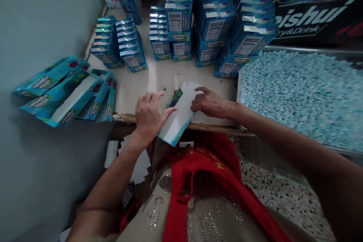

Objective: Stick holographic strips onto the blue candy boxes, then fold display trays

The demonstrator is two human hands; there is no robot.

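A flat blue carton with its white inner side up (181,111) lies slanted at the table's front edge, its lower end reaching past the edge. My left hand (149,115) is spread at the carton's left side, thumb stretched over it, palm down. At the right side my right hand (208,102) has its fingers bent around the carton's edge, index finger near the top flaps. Blue printed cartons (69,96) are stacked loosely at the left.
Rows of filled-looking blue boxes (178,20) stand along the back of the white table (133,90). A metal tray (239,83) of small pale-blue pieces is at the right, with a black box (317,24) behind it. A grey wall (42,26) borders the left.
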